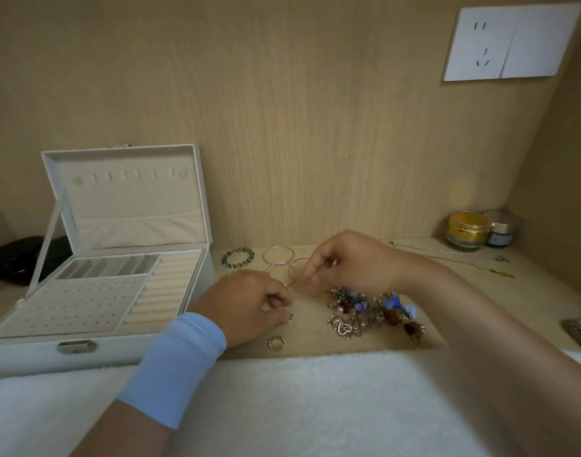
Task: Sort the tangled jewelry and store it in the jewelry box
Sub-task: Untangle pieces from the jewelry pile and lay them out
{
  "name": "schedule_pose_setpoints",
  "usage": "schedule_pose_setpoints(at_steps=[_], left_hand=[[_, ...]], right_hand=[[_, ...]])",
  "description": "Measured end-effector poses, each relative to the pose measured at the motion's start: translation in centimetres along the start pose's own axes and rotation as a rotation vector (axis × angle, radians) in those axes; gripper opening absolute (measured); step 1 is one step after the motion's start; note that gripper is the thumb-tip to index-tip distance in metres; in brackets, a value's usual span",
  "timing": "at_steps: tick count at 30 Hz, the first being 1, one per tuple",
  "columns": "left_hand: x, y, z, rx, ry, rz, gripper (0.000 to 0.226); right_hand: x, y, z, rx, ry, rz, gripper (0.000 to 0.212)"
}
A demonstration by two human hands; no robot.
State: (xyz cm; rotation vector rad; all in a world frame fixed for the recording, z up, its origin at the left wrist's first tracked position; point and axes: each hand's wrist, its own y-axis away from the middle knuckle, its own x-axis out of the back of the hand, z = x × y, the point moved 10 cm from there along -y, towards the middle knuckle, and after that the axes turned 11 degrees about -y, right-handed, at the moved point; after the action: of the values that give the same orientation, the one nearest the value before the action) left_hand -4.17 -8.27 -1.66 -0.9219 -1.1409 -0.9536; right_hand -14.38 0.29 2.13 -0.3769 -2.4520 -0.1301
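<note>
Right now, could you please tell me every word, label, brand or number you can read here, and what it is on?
No legible text anywhere in this view.
Small dark jar: a tiny pale mark on its front, too blurred to read.
Gold-lidded jar: no label readable.
Wall socket plate: plug slots only, no print visible.
Jewelry box: no brand visible.

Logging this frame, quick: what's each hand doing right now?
Left hand: fingers curled in a pinch; what it holds cannot be told.
Right hand: pinching the thin pink cord.
</note>
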Motion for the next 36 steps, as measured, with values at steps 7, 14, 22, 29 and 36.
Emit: schedule_pose_setpoints(at_steps=[7,14,22,29,36], left_hand=[[0.0,0.1,0.1,0.017,-0.087,-0.071,0.009],[2.3,-4.7,6.4,-0.038,-0.005,0.007,0.005],[-0.8,-10.0,12.8,-0.156,-0.055,0.030,0.011],[-1.5,-9.7,12.1,-0.153,-0.004,0.085,0.005],[-1.2,-9.6,11.7,-0.075,0.174,0.070,0.007]], right_hand=[[8.4,1.4,6.0,-0.178,0.213,0.110,0.010],[8.0,2.4,10.2,-0.368,0.283,-0.047,0.011],[7.3,2.1,10.5,-0.380,0.381,-0.096,0.022],[7.5,2.4,10.3,-0.397,0.396,-0.083,0.026],[9.3,3.1,9.1,-0.361,0.266,-0.042,0.011]])
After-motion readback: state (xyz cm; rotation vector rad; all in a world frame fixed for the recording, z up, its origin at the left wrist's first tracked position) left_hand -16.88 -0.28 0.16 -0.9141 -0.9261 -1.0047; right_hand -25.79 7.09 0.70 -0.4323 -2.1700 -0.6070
